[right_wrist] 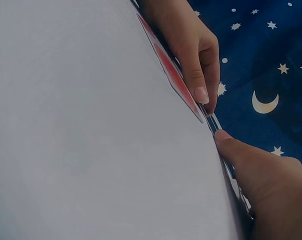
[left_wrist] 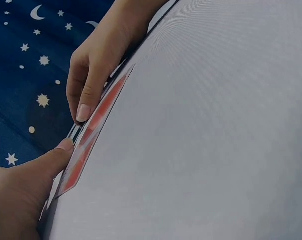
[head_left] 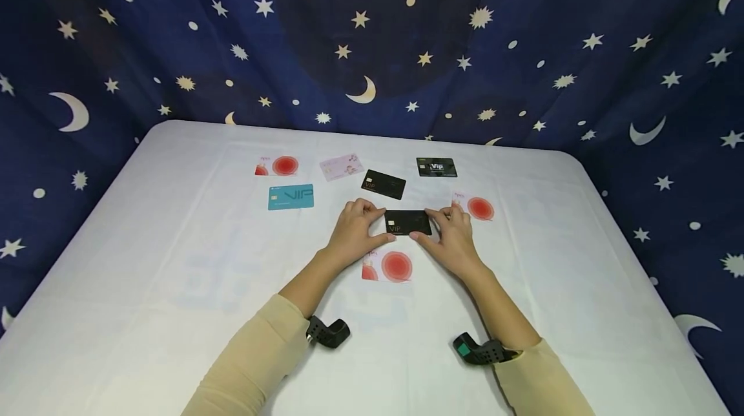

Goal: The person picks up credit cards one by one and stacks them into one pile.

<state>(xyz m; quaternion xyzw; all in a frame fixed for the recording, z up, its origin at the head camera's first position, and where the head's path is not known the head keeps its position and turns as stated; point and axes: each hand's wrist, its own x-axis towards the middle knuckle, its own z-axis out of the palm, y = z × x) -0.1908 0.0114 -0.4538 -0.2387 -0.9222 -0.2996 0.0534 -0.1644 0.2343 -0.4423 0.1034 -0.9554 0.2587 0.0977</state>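
A black bank card (head_left: 408, 223) marked VIP lies flat at the middle of the white table. My left hand (head_left: 352, 232) holds its left end between thumb and forefinger, and my right hand (head_left: 456, 240) does the same at the right end. Just below, nearer to me, is a white card with a red circle (head_left: 397, 267). A similar red-circle card (head_left: 480, 208) lies partly hidden behind the right fingers. In the left wrist view the left thumb (left_wrist: 65, 146) touches the black card's edge, seen very flat; the right wrist view shows the right thumb (right_wrist: 223, 136) there too.
Farther back lie another black VIP card (head_left: 383, 184), a dark Vip card (head_left: 437, 167), a pale pink card (head_left: 341, 166), a blue VIP card (head_left: 290, 197) and a third red-circle card (head_left: 285, 165). A dark blue curtain (head_left: 372, 35) with stars and moons hangs behind the table (head_left: 174, 312).
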